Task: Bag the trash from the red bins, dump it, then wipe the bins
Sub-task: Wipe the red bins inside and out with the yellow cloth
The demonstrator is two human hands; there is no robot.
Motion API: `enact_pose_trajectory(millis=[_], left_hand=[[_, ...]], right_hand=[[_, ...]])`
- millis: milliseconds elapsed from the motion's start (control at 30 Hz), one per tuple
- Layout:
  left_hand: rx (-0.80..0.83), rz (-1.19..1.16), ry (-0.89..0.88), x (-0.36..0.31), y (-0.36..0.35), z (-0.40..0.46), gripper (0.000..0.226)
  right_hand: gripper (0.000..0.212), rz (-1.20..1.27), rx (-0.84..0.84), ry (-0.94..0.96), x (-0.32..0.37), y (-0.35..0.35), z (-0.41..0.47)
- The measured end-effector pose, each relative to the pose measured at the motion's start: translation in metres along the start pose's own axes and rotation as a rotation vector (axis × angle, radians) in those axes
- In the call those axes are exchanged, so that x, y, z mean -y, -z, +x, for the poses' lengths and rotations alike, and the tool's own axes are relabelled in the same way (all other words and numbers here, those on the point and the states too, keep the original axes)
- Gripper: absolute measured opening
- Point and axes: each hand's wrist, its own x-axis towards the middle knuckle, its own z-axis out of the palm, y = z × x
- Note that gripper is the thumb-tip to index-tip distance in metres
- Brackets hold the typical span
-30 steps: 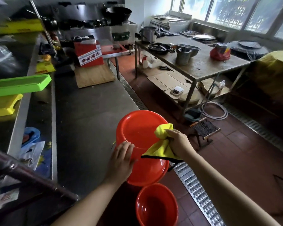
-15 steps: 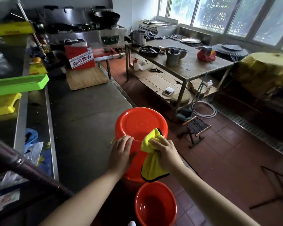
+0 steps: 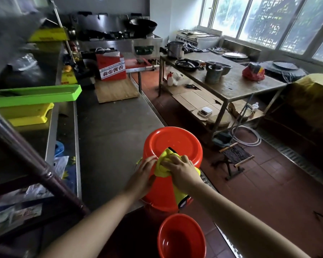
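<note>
On the near right edge of the steel counter (image 3: 110,127), head view, I see an upturned red bin (image 3: 172,144), base up, overhanging the corner. My right hand (image 3: 181,169) is clamped on a bunched yellow cloth (image 3: 165,164), pressing it on the bin's near rim and side. My left hand (image 3: 144,174) lies flat and spread on the bin's left wall, touching the cloth. Second red bin (image 3: 181,237) stands mouth-up on the floor just below.

Bright red upturned bin (image 3: 173,144) under the fingers; yellow cloth (image 3: 164,164) with black edging pressed beneath them. Second red bin (image 3: 181,237) below the wrists. Lime-green tray (image 3: 35,95), yellow board (image 3: 30,116), dark red floor tiles (image 3: 259,192) beyond.
</note>
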Motion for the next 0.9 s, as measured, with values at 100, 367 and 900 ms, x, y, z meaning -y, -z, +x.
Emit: enact_pose_trajectory(millis=[100, 367, 900], left_hand=[[-0.013, 0.002, 0.018, 0.0, 0.007, 0.0, 0.054], [-0.018, 0.15, 0.006, -0.007, 0.008, 0.002, 0.061], [-0.017, 0.302, 0.12, -0.022, -0.014, 0.004, 0.065]], right_hand=[[0.053, -0.03, 0.029, 0.006, 0.004, 0.002, 0.009], [0.052, -0.055, 0.013, -0.141, -0.008, 0.017, 0.046], [0.037, -0.08, 0.105, -0.077, -0.016, -0.007, 0.112]])
